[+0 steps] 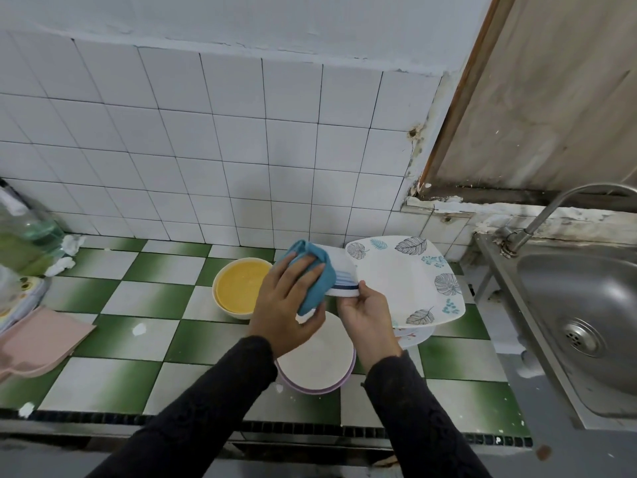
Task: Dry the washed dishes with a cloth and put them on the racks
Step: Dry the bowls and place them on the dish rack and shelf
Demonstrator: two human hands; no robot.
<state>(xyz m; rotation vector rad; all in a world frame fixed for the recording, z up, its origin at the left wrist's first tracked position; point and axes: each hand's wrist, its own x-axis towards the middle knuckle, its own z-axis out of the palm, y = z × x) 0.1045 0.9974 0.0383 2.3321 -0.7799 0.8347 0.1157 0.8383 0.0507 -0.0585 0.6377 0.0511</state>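
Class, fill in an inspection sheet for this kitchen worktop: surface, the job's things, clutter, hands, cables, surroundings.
Surface: green-and-white checked tile counter.
Job's things: blue cloth against a white blue-striped dish; square leaf-print plate lying over a second plate; yellow-lined bowl; white purple-rimmed bowl. No rack seen.
Clutter: folded pink cloths, clear bottle of green liquid, crumpled white paper, all at the left.
Hands: left hand grips the cloth; right hand pinches the striped dish's rim.
Cables: nothing seen.
Surroundings: white tiled wall; steel sink and tap at the right.
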